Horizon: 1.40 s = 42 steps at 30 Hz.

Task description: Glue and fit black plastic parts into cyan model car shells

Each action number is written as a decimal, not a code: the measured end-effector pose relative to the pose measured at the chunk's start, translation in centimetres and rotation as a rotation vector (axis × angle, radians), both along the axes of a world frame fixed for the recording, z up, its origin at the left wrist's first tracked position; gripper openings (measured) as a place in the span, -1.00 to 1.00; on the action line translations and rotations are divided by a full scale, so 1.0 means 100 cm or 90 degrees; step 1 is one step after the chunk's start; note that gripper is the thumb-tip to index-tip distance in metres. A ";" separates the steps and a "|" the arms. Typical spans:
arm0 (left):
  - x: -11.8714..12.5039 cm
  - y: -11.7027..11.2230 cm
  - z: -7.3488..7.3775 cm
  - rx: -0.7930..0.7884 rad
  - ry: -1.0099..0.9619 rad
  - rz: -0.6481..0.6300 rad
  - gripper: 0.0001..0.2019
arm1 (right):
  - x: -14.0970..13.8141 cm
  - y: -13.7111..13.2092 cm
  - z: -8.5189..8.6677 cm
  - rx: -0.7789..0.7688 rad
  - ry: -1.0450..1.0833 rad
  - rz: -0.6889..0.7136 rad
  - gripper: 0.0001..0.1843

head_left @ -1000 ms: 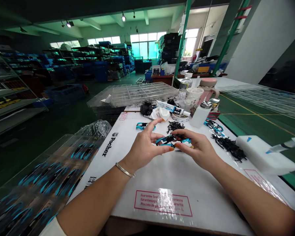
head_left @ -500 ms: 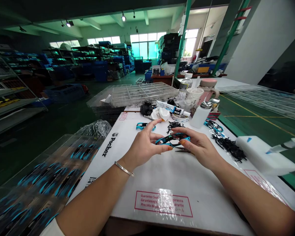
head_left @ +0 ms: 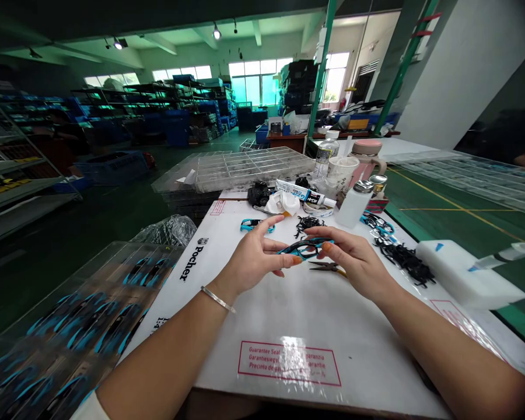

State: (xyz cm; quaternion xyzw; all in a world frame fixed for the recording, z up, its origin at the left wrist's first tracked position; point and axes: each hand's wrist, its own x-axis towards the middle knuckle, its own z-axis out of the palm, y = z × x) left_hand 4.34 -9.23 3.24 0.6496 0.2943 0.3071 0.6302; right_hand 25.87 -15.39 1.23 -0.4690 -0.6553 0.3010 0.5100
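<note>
Both hands hold one blue-and-black plastic part [head_left: 305,247] a little above a white cardboard sheet [head_left: 297,315]. My left hand [head_left: 256,256] pinches its left end between thumb and fingers, index finger raised. My right hand [head_left: 354,259] grips its right end with closed fingertips. Small pliers [head_left: 328,267] lie on the sheet just under the part. Another blue-and-black part [head_left: 250,224] lies beyond my left hand.
Black small pieces [head_left: 405,259] lie in piles at the right, beside a white foam block [head_left: 468,274]. A glue tube [head_left: 304,195], white bottle [head_left: 354,204], cup [head_left: 342,168] and clear compartment trays [head_left: 249,166] stand at the back. Clear trays of blue parts [head_left: 79,326] sit at the left.
Both hands have lifted the part slightly and moved it away from me. The pliers, hidden under my right hand before, now lie exposed on the sheet.
</note>
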 end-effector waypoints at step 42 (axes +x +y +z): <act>0.002 -0.006 0.005 -0.026 -0.021 -0.050 -0.11 | -0.017 -0.012 0.013 0.440 -0.274 -0.040 -0.84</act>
